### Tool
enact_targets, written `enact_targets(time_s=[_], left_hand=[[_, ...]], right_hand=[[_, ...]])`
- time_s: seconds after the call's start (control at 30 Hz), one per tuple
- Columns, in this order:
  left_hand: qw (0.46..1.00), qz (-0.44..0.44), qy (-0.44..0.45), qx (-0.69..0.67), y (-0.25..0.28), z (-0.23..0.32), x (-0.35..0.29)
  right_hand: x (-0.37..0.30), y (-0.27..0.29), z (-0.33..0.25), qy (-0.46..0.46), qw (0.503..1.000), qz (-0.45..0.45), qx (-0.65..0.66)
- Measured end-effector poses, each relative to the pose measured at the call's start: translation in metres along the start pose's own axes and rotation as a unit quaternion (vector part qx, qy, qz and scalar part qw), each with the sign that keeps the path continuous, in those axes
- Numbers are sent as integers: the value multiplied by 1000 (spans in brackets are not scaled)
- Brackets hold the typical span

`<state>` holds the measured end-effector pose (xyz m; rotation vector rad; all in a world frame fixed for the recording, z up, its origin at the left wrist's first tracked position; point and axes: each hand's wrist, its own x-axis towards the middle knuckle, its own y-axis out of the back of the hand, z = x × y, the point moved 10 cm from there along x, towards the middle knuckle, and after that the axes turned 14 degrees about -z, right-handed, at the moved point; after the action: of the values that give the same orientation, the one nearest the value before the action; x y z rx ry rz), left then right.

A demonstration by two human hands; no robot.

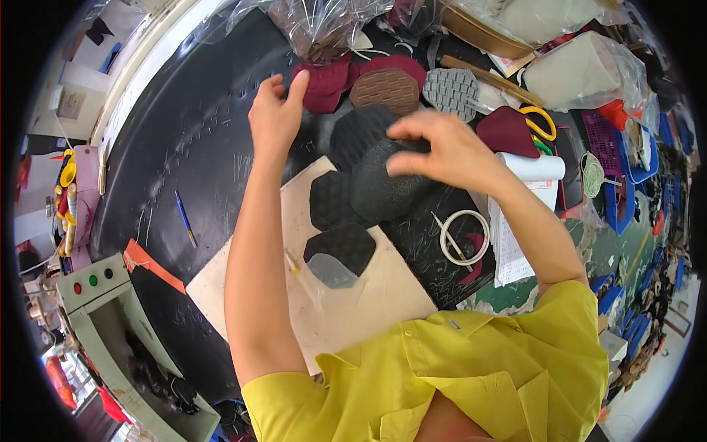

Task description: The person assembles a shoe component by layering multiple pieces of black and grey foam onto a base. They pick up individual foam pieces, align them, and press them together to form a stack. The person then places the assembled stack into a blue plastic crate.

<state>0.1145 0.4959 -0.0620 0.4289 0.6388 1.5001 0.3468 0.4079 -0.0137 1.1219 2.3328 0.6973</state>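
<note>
My left hand is raised at the left edge of a maroon fabric piece, thumb and fingers apart. Whether the thumb touches the fabric, I cannot tell. Over the black pads hovers my right hand, its fingers curved and the thumb held away from them, nothing visible between. Below it lie a ribbed black pad and a rounded dark pad. Two more black pads, one octagonal, rest on a beige board. A small translucent piece overlaps the octagonal pad. Behind them sits a brown textured pad.
A grey textured pad, yellow-handled scissors, a white ring and a paper pad lie to the right. Plastic bags crowd the back. At left are a blue pen and a machine box with buttons.
</note>
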Motion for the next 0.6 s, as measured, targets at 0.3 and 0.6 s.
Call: enact_targets(time_s=[0.3,0.6], left_hand=[[993,-75,34,-80,-35,-5,37],[859,-145,15,-491,39,-8,-53]], right_hand=[[60,35,39,-65,969,129,-201],[23,71,-55,152,971,-40,179]])
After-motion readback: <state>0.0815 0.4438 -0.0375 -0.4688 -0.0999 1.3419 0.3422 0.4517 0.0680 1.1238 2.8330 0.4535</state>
